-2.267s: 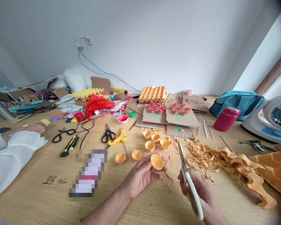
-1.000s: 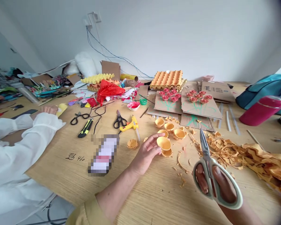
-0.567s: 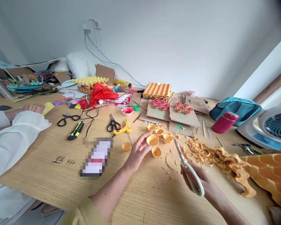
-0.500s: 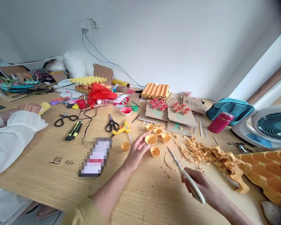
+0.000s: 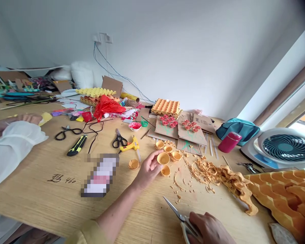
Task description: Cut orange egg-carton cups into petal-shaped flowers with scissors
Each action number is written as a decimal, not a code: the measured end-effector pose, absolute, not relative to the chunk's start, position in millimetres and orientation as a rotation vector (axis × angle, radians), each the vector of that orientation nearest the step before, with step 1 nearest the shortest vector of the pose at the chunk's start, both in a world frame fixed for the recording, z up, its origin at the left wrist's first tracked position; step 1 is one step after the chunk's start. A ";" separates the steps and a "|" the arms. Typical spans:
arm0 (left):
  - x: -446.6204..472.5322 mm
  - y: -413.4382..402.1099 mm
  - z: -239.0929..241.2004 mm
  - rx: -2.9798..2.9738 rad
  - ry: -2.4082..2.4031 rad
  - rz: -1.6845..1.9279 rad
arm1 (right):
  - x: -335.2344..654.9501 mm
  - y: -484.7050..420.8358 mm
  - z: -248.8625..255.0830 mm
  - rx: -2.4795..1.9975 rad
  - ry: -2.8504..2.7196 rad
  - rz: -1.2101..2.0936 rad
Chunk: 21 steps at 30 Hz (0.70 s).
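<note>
Between the thumb and fingers of my left hand [image 5: 148, 169] is an orange egg-carton cup [image 5: 163, 158], its opening tilted toward me. Several similar cups stand close around it, among them a stacked cup [image 5: 176, 156] to the right and a cup [image 5: 165, 170] just below. Another cup [image 5: 134, 164] sits alone to the left of my hand. At the lower right my right hand [image 5: 205, 225] grips a pair of scissors [image 5: 178, 213] with pale handles. The blades look closed and point up and left, above the table.
Orange cut scraps [image 5: 205, 169] lie right of the cups, by a large egg tray [image 5: 282, 193]. A yellow glue gun [image 5: 132, 145], black scissors [image 5: 120, 139] and a utility knife [image 5: 77, 145] lie left. Behind are cardboard pieces with red flowers [image 5: 191, 132]. A co-worker's sleeve [image 5: 17, 142] reaches in.
My right hand has drawn the scissors down and toward me, away from the cups. My left hand keeps hold of its cup, now slightly lower. The whole view has shifted a little.
</note>
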<state>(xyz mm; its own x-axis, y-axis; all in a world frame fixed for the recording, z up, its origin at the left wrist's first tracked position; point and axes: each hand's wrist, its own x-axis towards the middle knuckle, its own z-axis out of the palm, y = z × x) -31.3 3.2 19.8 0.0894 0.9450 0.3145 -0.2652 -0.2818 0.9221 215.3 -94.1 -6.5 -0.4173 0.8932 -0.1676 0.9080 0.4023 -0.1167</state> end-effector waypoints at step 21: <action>-66.6 -20.1 9.8 2.007 1.413 1.252 | 219.4 -74.0 -1.6 1.747 2.569 -0.299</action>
<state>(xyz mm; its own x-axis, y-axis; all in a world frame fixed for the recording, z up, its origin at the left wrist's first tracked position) -66.6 -20.1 9.8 0.0956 0.8908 0.4443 0.5481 -0.4197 0.7235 219.4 -74.0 -1.6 -0.3735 0.9193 -0.1239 0.9232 0.3553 -0.1465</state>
